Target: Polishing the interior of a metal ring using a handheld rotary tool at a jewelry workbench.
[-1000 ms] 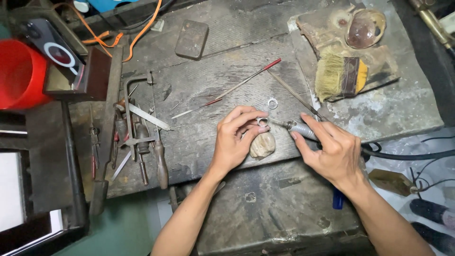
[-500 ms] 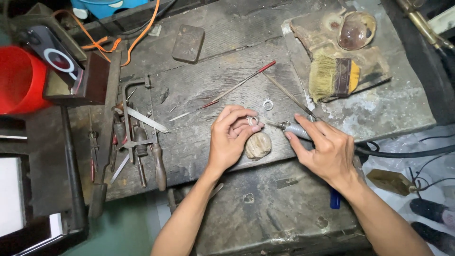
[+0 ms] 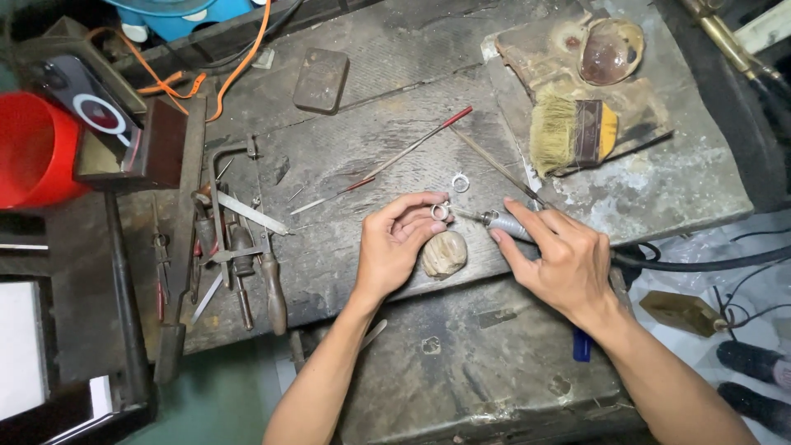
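Observation:
My left hand point(image 3: 400, 243) pinches a small silver ring point(image 3: 440, 212) between thumb and fingers, just above a worn wooden bench peg point(image 3: 445, 253). My right hand point(image 3: 560, 255) grips a slim rotary handpiece point(image 3: 504, 223) like a pen, and its thin bit touches the ring from the right. A second silver ring point(image 3: 460, 182) lies loose on the dark wooden bench point(image 3: 362, 107), a little beyond my fingers.
A red-handled needle file point(image 3: 387, 161) lies diagonally beyond my hands. A brush point(image 3: 573, 136) and a shell-like dish point(image 3: 610, 51) sit at the back right. A saw frame, files and pliers point(image 3: 235, 247) lie at the left, near a red bucket point(image 3: 33, 148). A black hose point(image 3: 700, 262) trails off right.
Both hands stay at the peg with ring and handpiece; my fingers have shifted slightly on the ring. The view has drifted a little.

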